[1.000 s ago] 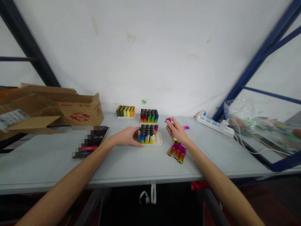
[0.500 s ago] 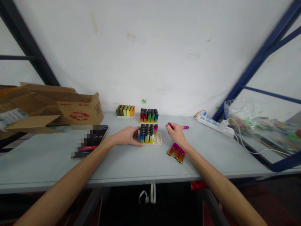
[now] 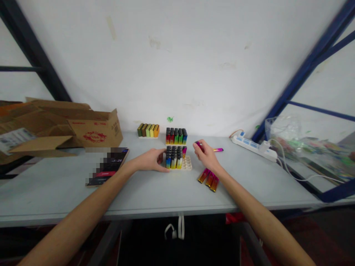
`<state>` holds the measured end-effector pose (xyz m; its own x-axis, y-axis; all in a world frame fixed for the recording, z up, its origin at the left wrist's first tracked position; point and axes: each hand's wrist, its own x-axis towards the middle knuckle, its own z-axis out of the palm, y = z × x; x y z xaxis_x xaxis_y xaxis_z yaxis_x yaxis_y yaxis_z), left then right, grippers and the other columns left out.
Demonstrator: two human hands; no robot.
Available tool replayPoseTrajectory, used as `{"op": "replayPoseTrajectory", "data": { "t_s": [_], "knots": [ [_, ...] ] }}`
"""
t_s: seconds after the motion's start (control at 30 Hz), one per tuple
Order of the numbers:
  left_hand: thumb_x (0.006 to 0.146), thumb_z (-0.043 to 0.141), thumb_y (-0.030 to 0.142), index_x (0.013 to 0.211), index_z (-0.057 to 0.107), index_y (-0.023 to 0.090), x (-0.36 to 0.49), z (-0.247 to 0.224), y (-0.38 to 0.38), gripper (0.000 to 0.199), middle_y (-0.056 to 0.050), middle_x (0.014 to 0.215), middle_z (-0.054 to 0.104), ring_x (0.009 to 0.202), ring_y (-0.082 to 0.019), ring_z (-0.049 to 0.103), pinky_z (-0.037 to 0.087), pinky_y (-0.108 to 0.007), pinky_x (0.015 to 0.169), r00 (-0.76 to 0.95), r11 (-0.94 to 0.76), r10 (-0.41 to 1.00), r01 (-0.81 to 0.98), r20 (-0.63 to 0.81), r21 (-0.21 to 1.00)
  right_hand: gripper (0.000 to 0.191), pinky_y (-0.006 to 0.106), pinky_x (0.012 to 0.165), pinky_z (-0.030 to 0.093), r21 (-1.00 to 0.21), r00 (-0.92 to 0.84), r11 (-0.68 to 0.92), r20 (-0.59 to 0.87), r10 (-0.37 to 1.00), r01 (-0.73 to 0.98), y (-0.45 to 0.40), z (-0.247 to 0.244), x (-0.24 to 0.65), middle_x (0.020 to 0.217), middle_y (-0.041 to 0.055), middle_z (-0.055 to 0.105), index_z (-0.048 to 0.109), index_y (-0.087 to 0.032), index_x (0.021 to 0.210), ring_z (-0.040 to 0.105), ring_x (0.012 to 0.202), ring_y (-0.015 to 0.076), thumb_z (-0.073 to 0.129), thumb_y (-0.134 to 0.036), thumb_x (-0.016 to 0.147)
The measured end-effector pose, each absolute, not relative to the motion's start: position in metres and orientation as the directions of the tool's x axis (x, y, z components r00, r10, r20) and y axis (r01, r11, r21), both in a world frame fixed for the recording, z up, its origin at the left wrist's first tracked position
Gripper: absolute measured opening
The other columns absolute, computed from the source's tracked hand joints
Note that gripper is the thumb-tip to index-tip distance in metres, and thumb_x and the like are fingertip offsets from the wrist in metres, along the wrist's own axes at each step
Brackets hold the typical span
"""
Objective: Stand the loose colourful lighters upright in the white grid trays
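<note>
My left hand (image 3: 151, 159) curls around the left side of a white lighter tray (image 3: 187, 163), thumb and fingers at its left edge. Upright lighters (image 3: 173, 158) with black tops, blue, yellow and whitish in the front row, fill its left part. One purple lighter (image 3: 184, 151) stands at the back, beside bare holes on the right. Pinched in my right hand (image 3: 205, 153) is another purple lighter (image 3: 198, 145), raised just right of the tray. Below that hand, three purple-and-gold lighters (image 3: 208, 180) lie on the table, partly under my wrist.
Behind stand a tray of red, green and blue lighters (image 3: 176, 136) and one of green-to-orange lighters (image 3: 148, 131). A purple lighter (image 3: 219, 149) lies beyond my right hand. A cardboard box (image 3: 94, 129) and a phone-like screen (image 3: 111, 166) are left; a power strip (image 3: 253, 147) is right.
My right hand has moved slightly left and up with the purple lighter, which tilts differently now. My left hand stays at the tray. The whole view has shifted a little.
</note>
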<state>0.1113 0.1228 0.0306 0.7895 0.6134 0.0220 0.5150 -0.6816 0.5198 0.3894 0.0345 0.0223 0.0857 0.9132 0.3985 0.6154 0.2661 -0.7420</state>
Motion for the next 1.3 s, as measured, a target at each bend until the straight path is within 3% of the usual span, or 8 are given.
{"op": "replayPoseTrajectory", "data": {
  "t_s": [0.2,0.47,0.6,0.7,0.87,1.03,1.2,1.3],
  "knots": [
    [0.065,0.076,0.073,0.106,0.058,0.020,0.1117,0.0307,0.1225,0.070,0.000,0.079,0.063,0.070,-0.021,0.061,0.042,-0.029,0.061,0.791,-0.687,0.611,0.518,0.020,0.509,0.055,0.028,0.058,0.029,-0.670,0.157,0.260,0.494,0.855,0.695,0.0342,0.0224,0.3857,0.055,-0.0048,0.038,0.038,-0.022,0.061,0.039,0.057,0.0125,0.050,-0.063,0.095],
    [0.063,0.078,0.071,0.102,0.058,0.021,0.1120,0.0321,0.1208,0.066,0.000,0.077,0.064,0.068,-0.020,0.060,0.041,-0.029,0.061,0.779,-0.669,0.626,0.526,0.017,0.525,0.039,0.028,0.057,0.029,-0.726,0.183,0.224,0.436,0.881,0.651,0.0331,0.0228,0.3880,0.053,-0.0035,0.042,0.041,-0.023,0.057,0.042,0.055,0.0138,0.049,-0.042,0.090],
    [0.062,0.078,0.069,0.102,0.060,0.021,0.1122,0.0332,0.1200,0.065,0.001,0.076,0.063,0.067,-0.019,0.058,0.040,-0.028,0.060,0.774,-0.660,0.633,0.526,0.019,0.537,0.037,0.028,0.056,0.030,-0.719,0.178,0.219,0.432,0.884,0.659,0.0329,0.0242,0.3894,0.053,-0.0032,0.044,0.041,-0.023,0.059,0.043,0.056,0.0143,0.048,-0.041,0.091],
    [0.062,0.078,0.069,0.102,0.060,0.021,0.1122,0.0335,0.1200,0.065,0.001,0.077,0.064,0.067,-0.019,0.058,0.041,-0.028,0.060,0.774,-0.662,0.632,0.521,0.028,0.539,0.040,0.028,0.059,0.034,-0.692,0.157,0.245,0.463,0.872,0.679,0.0319,0.0245,0.3899,0.057,-0.0034,0.049,0.046,-0.023,0.066,0.046,0.058,0.0147,0.048,-0.050,0.095],
    [0.064,0.078,0.069,0.105,0.059,0.021,0.1119,0.0341,0.1200,0.066,0.001,0.076,0.064,0.067,-0.020,0.059,0.040,-0.028,0.059,0.781,-0.661,0.624,0.525,0.004,0.536,0.037,0.028,0.063,0.043,-0.723,0.081,0.277,0.418,0.905,0.633,0.0311,0.0221,0.3901,0.067,-0.0047,0.058,0.055,-0.024,0.103,0.053,0.060,0.0158,0.043,-0.059,0.101],
    [0.063,0.078,0.068,0.106,0.060,0.020,0.1121,0.0350,0.1192,0.067,0.001,0.077,0.063,0.067,-0.019,0.058,0.040,-0.028,0.060,0.779,-0.659,0.627,0.521,0.013,0.543,0.039,0.033,0.085,0.051,-0.571,-0.052,0.425,0.554,0.831,0.702,0.0331,0.0239,0.3905,0.099,0.0088,0.067,0.067,-0.020,0.101,0.063,0.094,0.0214,0.052,-0.056,0.099],
    [0.063,0.078,0.069,0.107,0.060,0.020,0.1125,0.0361,0.1182,0.068,0.001,0.076,0.063,0.068,-0.020,0.059,0.041,-0.028,0.061,0.776,-0.663,0.630,0.529,0.015,0.529,0.038,0.028,0.067,0.047,-0.636,-0.003,0.349,0.479,0.878,0.688,0.0286,0.0295,0.3899,0.070,0.0002,0.067,0.068,-0.021,0.097,0.060,0.064,0.0164,0.054,-0.056,0.099],
    [0.064,0.077,0.071,0.105,0.059,0.020,0.1126,0.0363,0.1180,0.068,0.001,0.077,0.063,0.068,-0.020,0.059,0.042,-0.029,0.061,0.779,-0.670,0.627,0.531,0.012,0.520,0.036,0.026,0.064,0.047,-0.698,-0.060,0.358,0.413,0.909,0.620,0.0261,0.0298,0.3881,0.069,-0.0007,0.071,0.066,-0.021,0.098,0.063,0.060,0.0157,0.052,-0.054,0.100]
  ]
}}
